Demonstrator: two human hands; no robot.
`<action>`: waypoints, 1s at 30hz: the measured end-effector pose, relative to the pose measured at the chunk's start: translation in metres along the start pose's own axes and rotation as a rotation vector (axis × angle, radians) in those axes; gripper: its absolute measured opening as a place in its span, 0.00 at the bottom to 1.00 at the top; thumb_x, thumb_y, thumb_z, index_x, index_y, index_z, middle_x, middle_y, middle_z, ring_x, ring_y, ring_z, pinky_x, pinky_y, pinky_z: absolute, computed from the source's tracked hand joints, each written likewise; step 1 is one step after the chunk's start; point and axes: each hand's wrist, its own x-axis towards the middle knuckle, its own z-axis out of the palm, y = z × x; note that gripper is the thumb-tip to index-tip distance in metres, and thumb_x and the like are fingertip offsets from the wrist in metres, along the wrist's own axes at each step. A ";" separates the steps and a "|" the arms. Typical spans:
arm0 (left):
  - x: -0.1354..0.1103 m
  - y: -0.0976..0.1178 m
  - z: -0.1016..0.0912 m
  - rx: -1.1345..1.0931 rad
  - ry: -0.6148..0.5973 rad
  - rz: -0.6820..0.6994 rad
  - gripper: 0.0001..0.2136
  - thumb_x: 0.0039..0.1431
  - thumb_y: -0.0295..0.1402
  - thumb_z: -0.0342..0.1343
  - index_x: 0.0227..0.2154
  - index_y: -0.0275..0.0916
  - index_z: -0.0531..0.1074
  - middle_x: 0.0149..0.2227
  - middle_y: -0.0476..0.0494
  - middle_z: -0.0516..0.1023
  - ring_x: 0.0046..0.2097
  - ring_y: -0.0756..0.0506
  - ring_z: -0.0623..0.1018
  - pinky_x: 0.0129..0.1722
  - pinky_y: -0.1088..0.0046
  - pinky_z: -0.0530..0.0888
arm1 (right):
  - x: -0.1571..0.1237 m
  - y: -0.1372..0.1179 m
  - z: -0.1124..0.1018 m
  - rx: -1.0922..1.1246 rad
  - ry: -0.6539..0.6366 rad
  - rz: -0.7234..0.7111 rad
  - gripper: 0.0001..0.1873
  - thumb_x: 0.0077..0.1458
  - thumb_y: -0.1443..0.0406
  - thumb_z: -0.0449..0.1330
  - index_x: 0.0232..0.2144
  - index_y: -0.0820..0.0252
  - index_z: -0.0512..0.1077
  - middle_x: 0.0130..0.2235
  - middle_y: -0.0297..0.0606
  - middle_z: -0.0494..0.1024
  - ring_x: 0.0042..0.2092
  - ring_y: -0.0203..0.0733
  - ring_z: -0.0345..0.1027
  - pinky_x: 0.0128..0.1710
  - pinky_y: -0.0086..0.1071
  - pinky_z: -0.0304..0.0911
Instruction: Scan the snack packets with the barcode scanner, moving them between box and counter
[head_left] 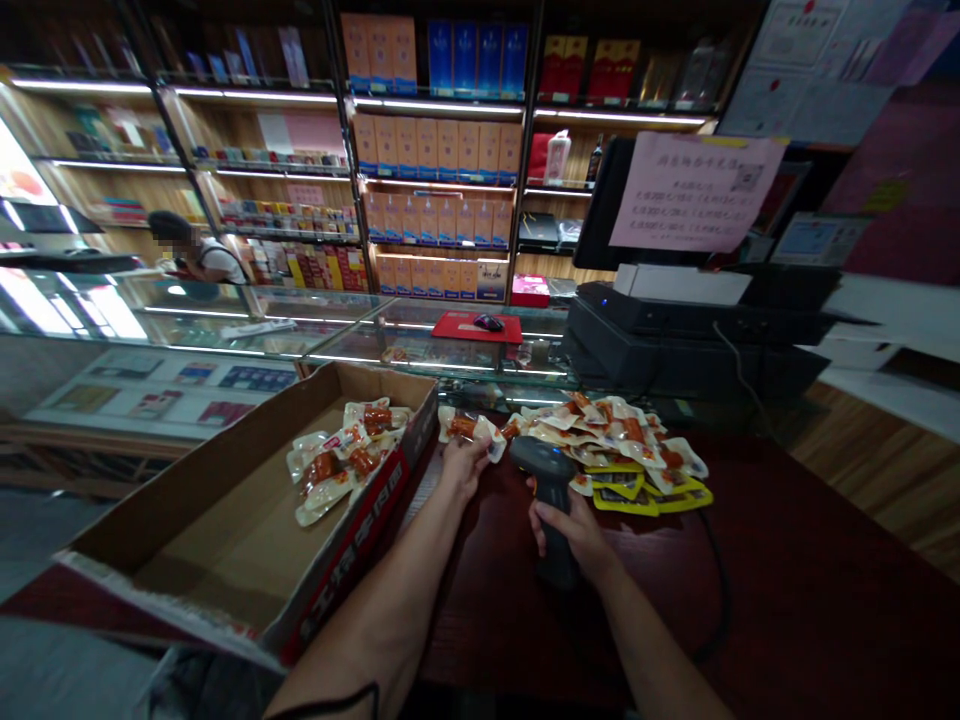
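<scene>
My right hand (574, 530) is wrapped round the grip of a dark barcode scanner (553, 500), its head pointing forward and left. In my left hand (466, 465) is a clear vacuum packet of reddish-brown sausage-like food (466, 428), pinched at its near side above the table. To the left, several similar packets (322, 468) lie inside an open cardboard box (180, 500). Right of the scanner, a heap of the same packets (607, 425) rests partly over several yellow-edged packets (637, 492).
The dark red table (765, 560) bears everything; a scanner cable (716, 570) curves over its right side. Behind stand a glass counter (352, 335), a red mat (457, 325) with a mouse, and a black till (675, 330). A person (199, 250) is at the far left, before stocked shelves.
</scene>
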 end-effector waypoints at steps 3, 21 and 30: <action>0.005 -0.006 0.001 -0.065 0.024 0.091 0.15 0.41 0.15 0.60 0.32 0.36 0.67 0.28 0.50 0.75 0.28 0.50 0.77 0.29 0.76 0.75 | 0.000 0.001 0.001 -0.016 -0.011 0.036 0.24 0.45 0.57 0.65 0.41 0.61 0.64 0.20 0.27 0.71 0.17 0.32 0.63 0.15 0.25 0.62; 0.014 -0.010 -0.001 0.001 -0.041 0.146 0.14 0.29 0.17 0.56 0.23 0.36 0.64 0.20 0.54 0.70 0.25 0.53 0.72 0.29 0.76 0.72 | 0.003 0.006 0.000 -0.053 -0.001 0.075 0.22 0.44 0.56 0.64 0.37 0.60 0.62 0.19 0.26 0.71 0.16 0.32 0.62 0.14 0.26 0.61; 0.016 -0.013 -0.004 0.003 -0.104 0.199 0.15 0.27 0.20 0.60 0.23 0.36 0.66 0.20 0.53 0.70 0.25 0.52 0.72 0.32 0.73 0.71 | 0.003 0.004 0.001 -0.046 -0.003 0.078 0.21 0.44 0.56 0.64 0.37 0.59 0.63 0.19 0.26 0.71 0.16 0.32 0.62 0.15 0.27 0.62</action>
